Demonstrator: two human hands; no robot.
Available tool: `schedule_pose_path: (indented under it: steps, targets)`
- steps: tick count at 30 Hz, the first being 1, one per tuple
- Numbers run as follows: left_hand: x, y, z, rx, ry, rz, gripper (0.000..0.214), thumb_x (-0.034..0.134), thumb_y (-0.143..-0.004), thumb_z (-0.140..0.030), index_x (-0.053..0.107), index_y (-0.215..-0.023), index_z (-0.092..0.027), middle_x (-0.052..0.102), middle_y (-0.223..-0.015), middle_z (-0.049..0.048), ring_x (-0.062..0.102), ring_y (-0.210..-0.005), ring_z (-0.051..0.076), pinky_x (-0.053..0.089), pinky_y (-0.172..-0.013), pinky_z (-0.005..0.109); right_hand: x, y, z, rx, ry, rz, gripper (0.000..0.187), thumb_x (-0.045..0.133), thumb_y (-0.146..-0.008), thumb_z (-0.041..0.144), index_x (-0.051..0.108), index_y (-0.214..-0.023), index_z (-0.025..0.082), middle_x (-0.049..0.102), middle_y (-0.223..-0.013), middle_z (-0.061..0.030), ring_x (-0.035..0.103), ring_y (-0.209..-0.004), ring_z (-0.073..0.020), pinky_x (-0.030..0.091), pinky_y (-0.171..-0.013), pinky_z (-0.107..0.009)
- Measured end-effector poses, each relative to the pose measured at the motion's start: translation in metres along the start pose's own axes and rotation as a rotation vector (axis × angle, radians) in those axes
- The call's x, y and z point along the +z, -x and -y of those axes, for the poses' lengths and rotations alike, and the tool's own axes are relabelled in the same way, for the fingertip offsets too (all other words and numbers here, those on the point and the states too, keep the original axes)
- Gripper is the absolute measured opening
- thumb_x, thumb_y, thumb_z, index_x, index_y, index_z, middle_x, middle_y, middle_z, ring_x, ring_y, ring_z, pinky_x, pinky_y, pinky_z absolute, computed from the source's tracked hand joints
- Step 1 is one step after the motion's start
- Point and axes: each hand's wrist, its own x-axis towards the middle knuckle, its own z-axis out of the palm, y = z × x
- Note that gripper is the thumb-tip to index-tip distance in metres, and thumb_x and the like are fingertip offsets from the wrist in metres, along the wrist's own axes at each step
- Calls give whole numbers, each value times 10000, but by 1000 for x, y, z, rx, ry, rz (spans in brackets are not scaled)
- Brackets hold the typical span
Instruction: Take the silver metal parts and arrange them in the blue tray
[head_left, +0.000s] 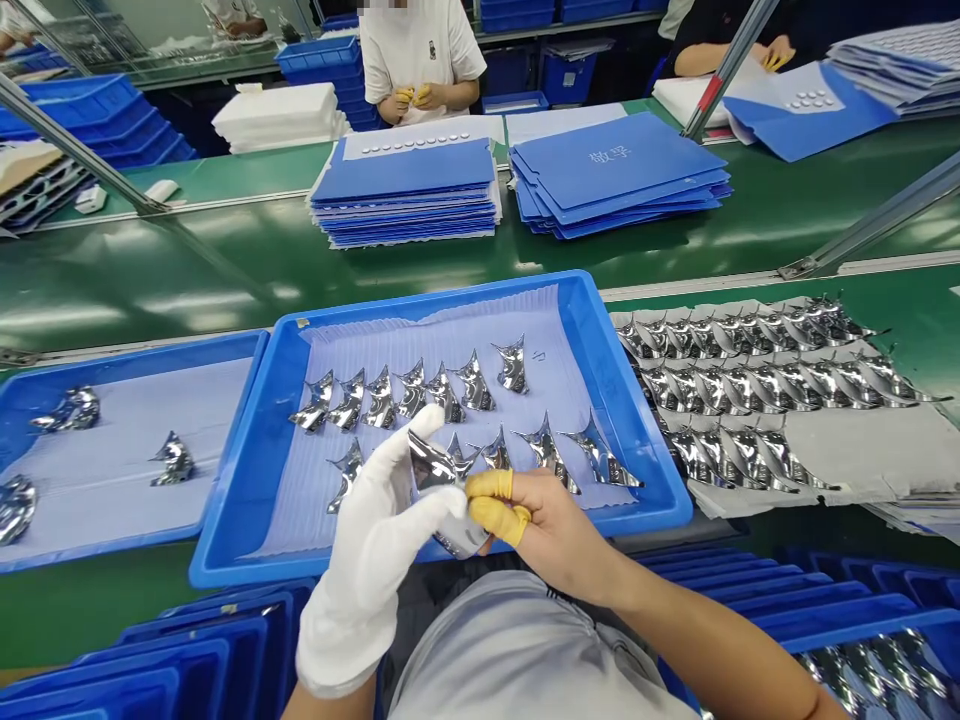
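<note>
My left hand (pixel 379 545), in a white glove, and my right hand (pixel 544 530), with yellow finger cots on thumb and forefinger, together grip one shiny chrome curved part (pixel 433 468) just above the near rim of the middle blue tray (pixel 645 470). The left fingers wrap its left side; the right fingertips pinch its lower right edge. Two rows of several similar chrome parts (pixel 420 392) lie in that tray on a pale lining sheet.
A left blue tray (pixel 135 350) holds a few chrome parts. Rows of chrome parts (pixel 757 385) lie on grey sheets at right. Stacked blue trays (pixel 840 600) sit near my lap. Blue folder stacks (pixel 409 190) and other workers are across the green conveyor (pixel 150 270).
</note>
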Motion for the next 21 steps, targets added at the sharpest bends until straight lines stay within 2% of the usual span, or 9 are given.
schedule_pose_path:
  steps: [2, 4, 5, 9, 13, 16, 19, 21]
  targets:
    - [-2, -1, 1, 24, -22, -66, 433, 771, -800, -332, 703, -1219, -250, 752, -1092, 50, 723, -867, 227, 612, -745, 318, -1, 2, 0, -19, 54, 16, 270, 525, -962, 315, 634, -761, 171, 542, -662, 15, 504, -596, -107, 424, -579, -228]
    - [-4, -2, 4, 30, -19, -98, 338, 711, -857, -363, 737, -1171, -240, 733, -1191, 52, 676, -1078, 251, 555, -926, 339, -2, 4, 1, -49, 135, 15, 265, 517, -974, 304, 672, -808, 167, 582, -683, 6, 519, -608, -111, 440, -601, -235]
    - [-6, -2, 5, 29, -18, -98, 327, 692, -871, -375, 744, -1164, -238, 729, -1208, 55, 661, -1114, 260, 533, -966, 356, -2, 5, 2, -67, 178, 15, 262, 511, -980, 293, 691, -839, 166, 612, -704, -3, 533, -624, -116, 453, -622, -240]
    - [-10, -2, 8, 27, 12, -54, 298, 662, -893, -387, 762, -1140, -253, 756, -1131, 55, 677, -1073, 258, 535, -950, 360, -3, 9, 4, -156, 300, 1, 233, 510, -991, 256, 731, -984, 179, 714, -839, -50, 612, -731, -149, 507, -710, -269]
    - [-14, -2, 9, 23, 43, 9, 295, 669, -893, -363, 759, -1156, -263, 760, -1123, 57, 664, -1126, 261, 514, -995, 344, -3, 10, 4, -189, 322, -21, 190, 533, -977, 230, 719, -971, 189, 712, -856, -54, 636, -760, -154, 523, -748, -277]
    - [-15, -4, 9, 25, 33, 26, 328, 705, -865, -352, 747, -1179, -266, 736, -1203, 57, 648, -1170, 264, 505, -1016, 332, -3, 8, 3, -51, 155, 5, 180, 539, -960, 246, 664, -849, 178, 639, -746, -16, 627, -669, -130, 513, -639, -248]
    - [-11, -4, 6, -30, 67, 28, 347, 735, -836, -349, 744, -1176, -276, 719, -1242, 46, 652, -1169, 262, 526, -993, 324, -2, 5, -1, 140, -158, 28, 234, 599, -923, 367, 590, -782, 180, 546, -660, 32, 603, -556, -105, 489, -528, -218]
    - [-6, -3, 3, -70, 100, 18, 346, 748, -823, -351, 747, -1158, -268, 720, -1238, 50, 645, -1180, 264, 520, -1006, 328, -1, 4, -4, 209, -290, 18, 304, 656, -880, 450, 566, -771, 180, 531, -627, 50, 594, -527, -99, 496, -523, -220]
